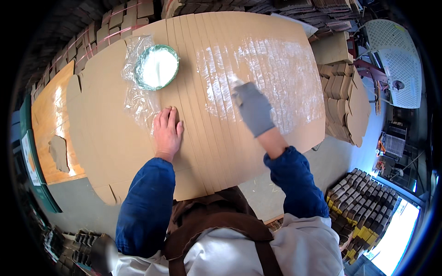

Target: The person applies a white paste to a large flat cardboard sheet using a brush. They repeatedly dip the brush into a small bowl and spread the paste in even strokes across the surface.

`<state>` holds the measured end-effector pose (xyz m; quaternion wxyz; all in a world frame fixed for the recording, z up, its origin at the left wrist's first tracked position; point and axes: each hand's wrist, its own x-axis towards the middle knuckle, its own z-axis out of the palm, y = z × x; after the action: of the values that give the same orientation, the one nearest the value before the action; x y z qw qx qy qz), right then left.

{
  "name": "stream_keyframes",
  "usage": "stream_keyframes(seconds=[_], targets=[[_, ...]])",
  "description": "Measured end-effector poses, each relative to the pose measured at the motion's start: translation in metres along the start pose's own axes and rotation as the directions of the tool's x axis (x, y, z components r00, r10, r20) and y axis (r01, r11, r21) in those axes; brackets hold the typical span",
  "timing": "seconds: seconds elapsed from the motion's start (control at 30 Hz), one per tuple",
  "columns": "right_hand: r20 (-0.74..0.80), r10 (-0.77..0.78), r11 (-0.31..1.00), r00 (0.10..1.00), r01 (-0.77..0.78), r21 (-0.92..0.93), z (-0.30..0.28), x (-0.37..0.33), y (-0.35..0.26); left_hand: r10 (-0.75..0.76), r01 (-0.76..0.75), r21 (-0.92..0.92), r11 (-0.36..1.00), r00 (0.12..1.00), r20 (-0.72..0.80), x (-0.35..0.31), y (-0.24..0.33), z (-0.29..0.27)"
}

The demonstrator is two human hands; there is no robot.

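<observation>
My left hand [167, 132], bare, lies on the overlapped cardboard sheets [184, 152] with its fingers stretched out. It is just below a round green-rimmed bowl [158, 67] of white liquid, which stands on crumpled clear plastic film [138, 99]. My right hand [253, 108], in a grey glove, is closed over the right part of the sheets. It grips what looks like a brush [235, 80], blurred and mostly hidden by the glove. White wet streaks [281, 69] cover the staggered sheet edges around that hand.
To the left is a wooden board [50, 124] with a torn cardboard scrap [58, 152]. Stacked cardboard pieces [340, 99] stand close on the right. Strapped cardboard bundles [115, 23] line the back left, and more bundled stacks [361, 202] sit at the lower right.
</observation>
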<state>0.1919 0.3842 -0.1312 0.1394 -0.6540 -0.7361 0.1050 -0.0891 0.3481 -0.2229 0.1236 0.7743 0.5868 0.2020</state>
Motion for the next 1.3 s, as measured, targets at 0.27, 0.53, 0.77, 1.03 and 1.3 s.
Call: stream_keyframes(seconds=[0.27,0.53,0.77,1.03,1.3], targets=[[0.065,0.046,0.997,0.997,-0.042,-0.063,-0.002,0.045,0.014,-0.009,0.009,-0.006,1.000,0.999,0.038,-0.005,-0.001,-0.003],[0.131,0.119,0.993,0.984,-0.121,0.008,-0.023,0.115,0.020,-0.021,0.021,-0.014,1.000,1.000,0.014,0.000,-0.001,-0.003],[0.131,0.136,0.990,0.982,-0.130,-0.058,-0.026,0.166,0.091,-0.014,0.017,-0.049,0.999,0.999,0.043,-0.002,0.001,-0.004],[0.312,0.033,0.988,0.950,0.017,-0.157,-0.037,0.202,0.080,-0.027,0.028,-0.021,0.999,0.999,0.036,-0.006,-0.001,-0.004],[0.282,-0.058,0.997,0.958,0.069,-0.029,-0.038,0.199,0.081,-0.024,0.025,-0.007,1.000,0.999,0.040,-0.005,0.000,-0.003]])
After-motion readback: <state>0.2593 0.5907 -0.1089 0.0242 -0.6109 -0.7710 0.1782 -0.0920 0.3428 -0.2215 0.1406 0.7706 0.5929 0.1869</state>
